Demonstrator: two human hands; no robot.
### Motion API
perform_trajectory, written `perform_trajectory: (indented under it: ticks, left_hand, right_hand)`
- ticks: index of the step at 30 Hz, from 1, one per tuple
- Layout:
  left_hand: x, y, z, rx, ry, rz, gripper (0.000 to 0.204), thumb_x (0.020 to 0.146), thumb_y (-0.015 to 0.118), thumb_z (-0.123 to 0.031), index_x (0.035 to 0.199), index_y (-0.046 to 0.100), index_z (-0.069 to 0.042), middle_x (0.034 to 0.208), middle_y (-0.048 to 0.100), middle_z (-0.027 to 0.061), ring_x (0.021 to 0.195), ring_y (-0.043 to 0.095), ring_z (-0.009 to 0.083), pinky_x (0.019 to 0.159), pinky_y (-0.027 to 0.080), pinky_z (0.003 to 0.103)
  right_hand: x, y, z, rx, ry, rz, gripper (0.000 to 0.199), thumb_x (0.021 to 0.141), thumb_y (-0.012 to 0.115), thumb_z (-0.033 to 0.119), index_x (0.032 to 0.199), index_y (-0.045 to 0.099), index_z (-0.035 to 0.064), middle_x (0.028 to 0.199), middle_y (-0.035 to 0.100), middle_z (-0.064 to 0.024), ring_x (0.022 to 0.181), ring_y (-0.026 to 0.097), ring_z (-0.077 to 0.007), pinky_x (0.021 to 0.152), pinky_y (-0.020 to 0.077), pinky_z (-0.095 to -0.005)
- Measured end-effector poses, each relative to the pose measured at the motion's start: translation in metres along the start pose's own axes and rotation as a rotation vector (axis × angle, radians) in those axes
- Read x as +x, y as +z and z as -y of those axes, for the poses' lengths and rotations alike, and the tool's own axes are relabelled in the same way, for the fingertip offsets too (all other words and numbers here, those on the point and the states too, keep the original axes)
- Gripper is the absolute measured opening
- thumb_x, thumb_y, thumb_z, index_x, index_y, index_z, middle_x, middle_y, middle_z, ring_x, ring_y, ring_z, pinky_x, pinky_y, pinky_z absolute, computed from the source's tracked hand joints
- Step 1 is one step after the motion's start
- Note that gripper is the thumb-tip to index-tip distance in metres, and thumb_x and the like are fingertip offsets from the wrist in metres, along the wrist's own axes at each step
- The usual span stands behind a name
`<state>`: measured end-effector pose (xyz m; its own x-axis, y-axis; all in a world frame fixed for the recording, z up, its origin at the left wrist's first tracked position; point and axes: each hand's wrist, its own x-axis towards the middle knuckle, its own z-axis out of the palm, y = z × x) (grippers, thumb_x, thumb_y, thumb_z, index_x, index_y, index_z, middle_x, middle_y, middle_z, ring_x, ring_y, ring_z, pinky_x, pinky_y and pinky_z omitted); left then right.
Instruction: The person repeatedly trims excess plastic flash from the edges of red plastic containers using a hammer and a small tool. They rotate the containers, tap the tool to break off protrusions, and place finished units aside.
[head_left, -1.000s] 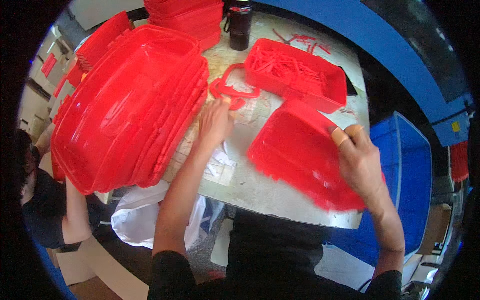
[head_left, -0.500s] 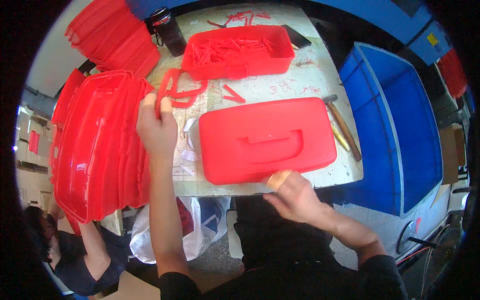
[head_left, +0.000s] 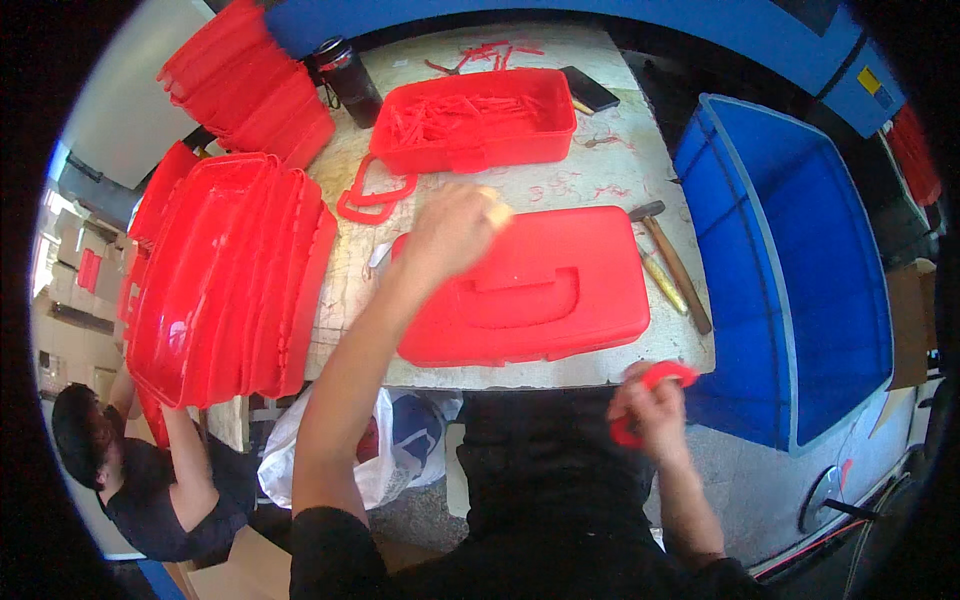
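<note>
A red plastic toolbox (head_left: 540,325) with a handle-shaped recess in its lid lies lengthwise near the table's front edge. Above its far left part is my left hand (head_left: 450,235), fingers curled, with tan wrapping at the fingertips; what it holds, if anything, is hidden. Off the front edge, right of the toolbox, my right hand (head_left: 650,405) is closed around a red curved piece (head_left: 668,374) that looks like a box handle. Loose red handles (head_left: 375,200) lie on the table beyond the left hand.
A red tray (head_left: 470,150) of red scraps, a black bottle (head_left: 348,82) and a phone (head_left: 590,88) are at the back. A hammer (head_left: 675,270) lies right. Red shells (head_left: 220,290) are stacked left; a blue bin (head_left: 740,270) stands right. Another person (head_left: 170,470) is lower left.
My left hand has moved right from the loose handles to above the toolbox. My right hand has drawn back right and now holds the red handle that was in the left.
</note>
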<state>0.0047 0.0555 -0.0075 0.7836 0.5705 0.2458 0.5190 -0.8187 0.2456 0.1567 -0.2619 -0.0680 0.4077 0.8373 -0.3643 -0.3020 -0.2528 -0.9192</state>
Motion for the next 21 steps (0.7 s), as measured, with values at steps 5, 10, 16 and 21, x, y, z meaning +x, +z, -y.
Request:
perform_trajectory:
  ticks: [5,10,16,21]
  left_hand:
    - [-0.033,0.019,0.037,-0.039,-0.418,0.205,0.032,0.095,0.053,-0.032,0.097,0.067,-0.003,0.100,0.068,0.0275,0.097,0.065,0.0435,0.084,0.050,0.053]
    - [-0.120,0.006,-0.043,0.054,-0.456,0.158,0.043,0.100,0.047,-0.044,0.111,0.056,-0.002,0.080,0.067,0.0269,0.075,0.067,0.0473,0.070,0.052,0.058]
    - [-0.202,0.019,-0.121,-0.335,-0.503,0.149,0.054,0.094,0.061,-0.047,0.113,0.054,0.004,0.067,0.068,0.0162,0.061,0.068,0.0382,0.058,0.054,0.051]
    - [-0.184,0.013,-0.058,-0.271,-0.567,-0.237,0.031,0.093,0.064,-0.036,0.088,0.066,-0.006,0.074,0.066,0.0175,0.068,0.067,0.0352,0.063,0.052,0.046]
  right_hand:
    - [0.030,0.029,-0.051,-0.202,-0.225,0.008,0.024,0.103,0.050,0.017,0.098,0.061,-0.0036,0.087,0.068,-0.0099,0.082,0.065,-0.0179,0.074,0.0512,-0.0328]
    - [0.048,0.016,-0.028,-0.532,-0.190,-0.237,0.027,0.100,0.056,0.020,0.094,0.062,-0.0065,0.080,0.067,-0.0215,0.080,0.069,-0.0300,0.072,0.0511,-0.0402]
    - [0.089,0.019,0.029,-0.973,-0.399,-0.300,0.026,0.092,0.064,0.016,0.103,0.059,-0.0071,0.087,0.065,-0.0277,0.083,0.065,-0.0464,0.072,0.0497,-0.0516]
    - [0.127,0.035,0.067,-1.032,-0.543,-0.197,0.033,0.095,0.062,0.029,0.094,0.052,-0.0029,0.078,0.066,-0.0286,0.072,0.066,-0.0462,0.065,0.0502,-0.0541]
